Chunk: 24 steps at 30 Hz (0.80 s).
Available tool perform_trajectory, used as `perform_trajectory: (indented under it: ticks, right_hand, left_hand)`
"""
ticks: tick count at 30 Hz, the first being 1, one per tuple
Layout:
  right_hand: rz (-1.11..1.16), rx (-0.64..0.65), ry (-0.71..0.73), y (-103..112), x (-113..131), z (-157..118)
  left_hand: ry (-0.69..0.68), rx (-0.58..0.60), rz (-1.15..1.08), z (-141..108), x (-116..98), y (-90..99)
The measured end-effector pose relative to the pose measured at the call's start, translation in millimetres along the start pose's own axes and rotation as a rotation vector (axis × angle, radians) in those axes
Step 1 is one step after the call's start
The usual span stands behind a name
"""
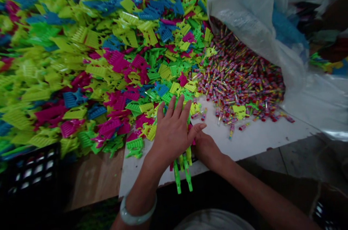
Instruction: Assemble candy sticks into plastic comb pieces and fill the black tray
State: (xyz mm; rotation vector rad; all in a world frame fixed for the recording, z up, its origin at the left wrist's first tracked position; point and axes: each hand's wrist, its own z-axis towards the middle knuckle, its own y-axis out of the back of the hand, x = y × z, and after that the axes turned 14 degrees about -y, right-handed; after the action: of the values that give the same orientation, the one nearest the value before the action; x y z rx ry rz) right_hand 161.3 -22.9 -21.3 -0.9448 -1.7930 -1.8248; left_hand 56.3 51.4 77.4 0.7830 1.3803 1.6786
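Note:
My left hand (172,128), with a pale bangle (138,212) at the wrist, lies palm down with its fingers spread over a group of plastic pieces. Long green pieces (182,174) stick out below it, past the table's front edge. My right hand (205,146) is beside it on the right, partly under the left thumb, its fingers curled at the side of the same pieces. What its fingertips hold, if anything, is hidden. Yellow, green, pink and blue plastic pieces (116,59) are heaped just beyond and to the left.
Many small clear-and-pink tubes (241,78) spill from a white plastic bag (244,9) at the right. A white sheet (244,143) covers part of the wooden table (95,177). A black crate (32,172) stands at the lower left.

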Motion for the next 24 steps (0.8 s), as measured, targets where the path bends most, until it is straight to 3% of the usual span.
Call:
perform_trajectory:
  ticks: [3,7,9,11,13,15,20,24]
  right_hand:
    - [-0.021,-0.052,0.039,27.5,-16.0,0.7]
    - [-0.318,-0.515,-0.254,90.6,-64.3,-2.4]
    - [-0.472,-0.624,-0.313,119.2,-91.6,2.0]
    - [-0.568,-0.6,-0.187,140.6,-114.4,12.6]
    - [-0.633,-0.488,-0.06,154.4,-129.4,26.2]
    - [-0.685,-0.415,-0.019,161.8,-136.8,37.6]
    - [-0.671,-0.436,-0.034,157.8,-140.4,40.5]
    - [-0.6,-0.375,-0.01,146.4,-139.5,34.2]
  left_hand:
    - [-0.002,-0.018,0.016,0.2,0.3,-0.8]
    - [0.0,-0.035,0.02,0.5,0.1,-1.3]
    - [0.003,-0.032,0.016,0.8,0.2,-1.3]
    - [0.005,-0.029,0.012,1.0,0.3,-1.0]
    - [0.008,-0.029,0.007,0.9,0.1,-0.2]
    - [0.016,-0.028,0.001,0.7,-0.5,1.0]
    - [0.032,-0.033,-0.013,2.2,-1.1,0.8]
    - [0.033,-0.047,-0.003,6.5,2.4,-3.0]
